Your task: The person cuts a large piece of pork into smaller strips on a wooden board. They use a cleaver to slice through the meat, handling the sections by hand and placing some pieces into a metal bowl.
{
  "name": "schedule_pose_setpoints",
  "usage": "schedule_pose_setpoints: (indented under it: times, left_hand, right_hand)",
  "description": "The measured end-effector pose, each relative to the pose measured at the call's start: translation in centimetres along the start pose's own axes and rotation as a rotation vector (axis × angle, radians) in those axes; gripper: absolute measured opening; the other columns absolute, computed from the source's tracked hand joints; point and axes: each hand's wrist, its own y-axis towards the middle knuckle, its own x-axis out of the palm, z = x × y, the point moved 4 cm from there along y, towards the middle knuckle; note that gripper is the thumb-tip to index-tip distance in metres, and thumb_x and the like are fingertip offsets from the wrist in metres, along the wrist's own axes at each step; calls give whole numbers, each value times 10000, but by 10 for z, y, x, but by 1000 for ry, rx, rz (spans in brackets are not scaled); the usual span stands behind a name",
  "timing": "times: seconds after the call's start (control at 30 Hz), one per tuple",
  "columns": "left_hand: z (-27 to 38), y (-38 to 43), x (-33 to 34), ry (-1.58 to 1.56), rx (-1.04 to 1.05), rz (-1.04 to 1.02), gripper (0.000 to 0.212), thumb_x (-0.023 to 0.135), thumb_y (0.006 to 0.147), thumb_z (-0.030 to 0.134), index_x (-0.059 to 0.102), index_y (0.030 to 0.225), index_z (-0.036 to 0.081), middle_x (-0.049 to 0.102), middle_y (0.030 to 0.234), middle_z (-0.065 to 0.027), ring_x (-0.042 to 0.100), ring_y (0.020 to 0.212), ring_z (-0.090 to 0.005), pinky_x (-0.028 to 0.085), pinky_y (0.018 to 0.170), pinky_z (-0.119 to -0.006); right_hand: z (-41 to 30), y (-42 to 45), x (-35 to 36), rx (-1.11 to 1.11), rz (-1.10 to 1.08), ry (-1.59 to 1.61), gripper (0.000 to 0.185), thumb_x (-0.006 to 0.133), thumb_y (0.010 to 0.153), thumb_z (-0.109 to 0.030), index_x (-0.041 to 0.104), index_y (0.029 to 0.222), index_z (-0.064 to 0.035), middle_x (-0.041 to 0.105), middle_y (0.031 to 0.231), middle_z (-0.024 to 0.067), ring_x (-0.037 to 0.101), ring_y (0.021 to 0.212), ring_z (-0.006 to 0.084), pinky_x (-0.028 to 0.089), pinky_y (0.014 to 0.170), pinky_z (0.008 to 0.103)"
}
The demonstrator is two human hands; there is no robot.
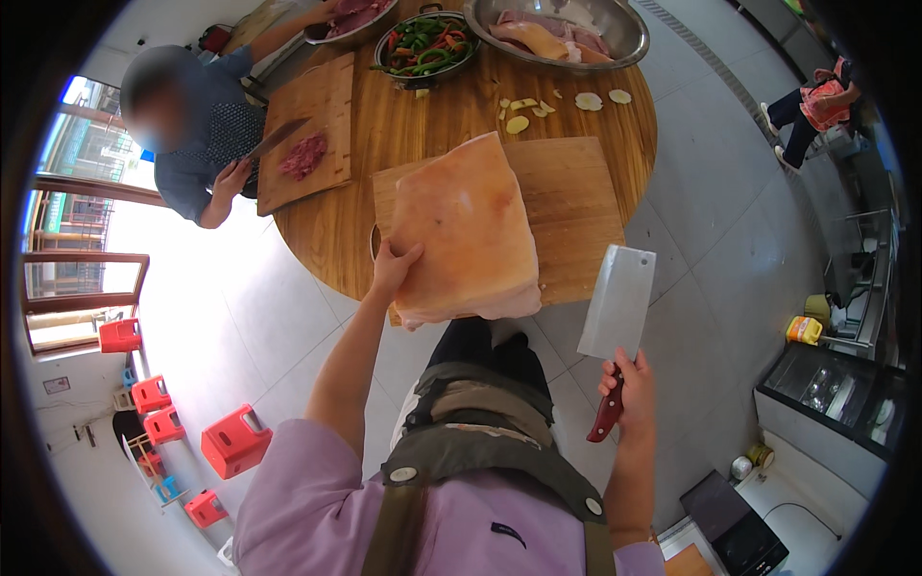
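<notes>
A large slab of pork with its skin up [461, 230] lies on a wooden cutting board [573, 191], its near edge reaching past the table's rim. My left hand [395, 268] grips the slab's left edge, thumb on the skin and fingers partly hidden beneath. In my right hand [628, 389] is a cleaver [618, 302], held by its dark red riveted handle. The broad blade points away from me, over the floor to the right of the board, apart from the meat.
Across the round wooden table [641, 137] stand a steel basin [634, 43] of meat and a pan of peppers [425, 47]. Sliced pale pieces [517, 124] lie beyond my board. At left, a person [209, 129] holds a knife [281, 135] by minced meat [304, 156] on another board [338, 108].
</notes>
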Motion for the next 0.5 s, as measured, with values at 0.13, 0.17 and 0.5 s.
schedule_pose_setpoints:
  times: [0.13, 0.17, 0.5]
  left_hand:
    - [-3, 3, -1, -32, -51, -39, 637, 768, 719, 340, 495, 1168, -20, 591, 1109, -172, 595, 1010, -278, 492, 849, -353]
    - [-2, 4, -3, 64, -22, -16, 647, 763, 714, 356, 496, 1171, -18, 574, 1132, -180, 584, 1028, -291, 482, 866, -363]
    - [60, 64, -10, 345, 389, -53, 702, 707, 702, 446, 500, 1232, 35, 459, 1306, -155, 489, 1146, -354, 414, 948, -422]
  right_hand:
    - [3, -2, 16, -36, -26, -80, 152, 536, 936, -168, 439, 1014, -80, 498, 724, 49, 446, 528, 103, 410, 462, 260]
    - [-1, -7, 26, -83, -47, -131, 154, 527, 942, -172, 435, 1019, -76, 502, 728, 51, 453, 532, 104, 412, 462, 261]
    - [-20, 11, 152, -514, 115, -803, 208, 439, 978, -200, 468, 900, -9, 538, 615, 49, 530, 529, 102, 436, 498, 268]
